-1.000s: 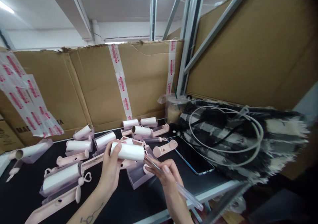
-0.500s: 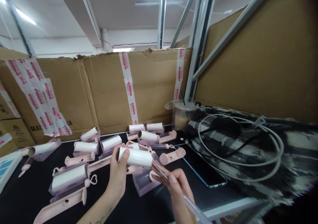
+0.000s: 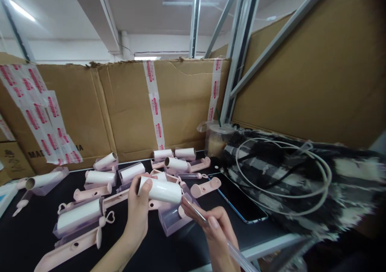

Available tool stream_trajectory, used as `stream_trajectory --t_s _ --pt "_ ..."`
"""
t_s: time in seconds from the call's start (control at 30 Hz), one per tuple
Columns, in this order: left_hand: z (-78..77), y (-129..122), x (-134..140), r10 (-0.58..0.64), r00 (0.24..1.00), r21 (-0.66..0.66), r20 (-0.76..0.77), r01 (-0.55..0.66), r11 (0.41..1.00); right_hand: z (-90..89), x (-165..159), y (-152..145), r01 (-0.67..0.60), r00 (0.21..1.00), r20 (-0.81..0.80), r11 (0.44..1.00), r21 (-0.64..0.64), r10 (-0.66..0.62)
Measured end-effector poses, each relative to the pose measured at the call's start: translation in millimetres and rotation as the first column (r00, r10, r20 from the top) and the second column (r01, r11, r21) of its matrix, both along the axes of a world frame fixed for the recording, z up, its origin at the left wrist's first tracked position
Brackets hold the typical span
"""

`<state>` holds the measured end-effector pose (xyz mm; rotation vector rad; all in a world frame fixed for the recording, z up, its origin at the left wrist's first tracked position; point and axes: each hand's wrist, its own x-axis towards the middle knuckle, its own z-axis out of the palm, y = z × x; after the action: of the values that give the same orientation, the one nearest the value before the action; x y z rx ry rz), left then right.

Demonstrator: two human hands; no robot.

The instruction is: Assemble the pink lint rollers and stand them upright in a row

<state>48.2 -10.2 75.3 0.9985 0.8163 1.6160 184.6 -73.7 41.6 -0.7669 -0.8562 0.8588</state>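
A white roll (image 3: 163, 190) on a cardboard core, likely a lint roller refill, lies across my left hand (image 3: 138, 209), with the thumb pressed on its near side. My right hand (image 3: 219, 233) is closed round a slim metal-tipped tool (image 3: 197, 213). Its tip points to the right end of the roll; whether they touch is hard to see. What looks like a clear handle (image 3: 243, 258) runs out below the right hand. Under the roll sits a translucent purple case (image 3: 171, 223), partly hidden. To the left lies another white roll (image 3: 79, 215) in a similar case.
Several pink handles (image 3: 70, 248), cases and white rolls are spread over the black table. A phone (image 3: 241, 199) lies at the right. Behind it are a plastic cup (image 3: 217, 141), a coiled white cable (image 3: 327, 183) and a shaggy black-and-white cloth (image 3: 346, 171). Cardboard (image 3: 129, 107) walls the back.
The view has shifted slightly, so the table items sit a little further left. Both hands keep their holds on the roll and the tool, in nearly the same pose.
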Motion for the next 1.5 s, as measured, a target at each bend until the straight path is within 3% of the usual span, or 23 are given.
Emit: stream_trajectory --t_s 0.13,0.3,0.57,0.83,1.07,1.27,1.37,1.43,1.5 --pt "-3.7 2.5 0.1 -0.013 1.0 0.012 0.027 0.013 1.0 8.7 -8.6 -4.5 0.003 1.0 -0.02 1.0 0.011 -0.003" --pt "-6.6 3.0 0.8 -0.017 1.0 0.02 0.012 0.017 1.0 5.3 -7.0 -0.2 0.008 1.0 -0.028 1.0 -0.005 -0.008" --pt "-16.1 7.1 1.4 0.004 1.0 -0.009 -0.011 -0.004 1.0 -9.4 -2.4 4.9 0.06 0.985 0.163 0.997 -0.04 -0.053" --pt "-16.0 8.5 7.3 -0.006 0.991 -0.136 0.135 0.025 0.99 -9.8 -2.1 3.7 0.036 0.991 0.128 0.999 -0.033 -0.032" --pt "-16.4 7.9 9.3 -0.022 0.989 -0.138 0.148 0.043 0.99 -3.6 -5.2 0.1 -0.009 1.0 0.022 1.0 0.01 0.009" --pt "-16.7 6.3 9.2 0.004 0.993 -0.135 0.12 0.012 0.991 -28.0 -10.7 5.2 0.214 0.938 0.275 0.976 0.029 -0.213" --pt "-13.4 -3.0 12.0 -0.046 0.988 -0.189 0.144 0.073 0.979 -36.7 -6.6 11.4 0.257 0.875 0.426 0.966 -0.006 -0.23" --pt "-9.5 -8.4 12.8 -0.098 0.985 -0.175 0.145 0.123 0.977 -35.9 -2.3 14.4 0.255 0.873 0.436 0.967 -0.021 -0.22" --pt "-5.3 -9.3 10.7 -0.083 0.987 -0.136 0.138 0.102 0.985 -29.0 1.1 14.7 0.23 0.919 0.327 0.973 0.012 -0.221"
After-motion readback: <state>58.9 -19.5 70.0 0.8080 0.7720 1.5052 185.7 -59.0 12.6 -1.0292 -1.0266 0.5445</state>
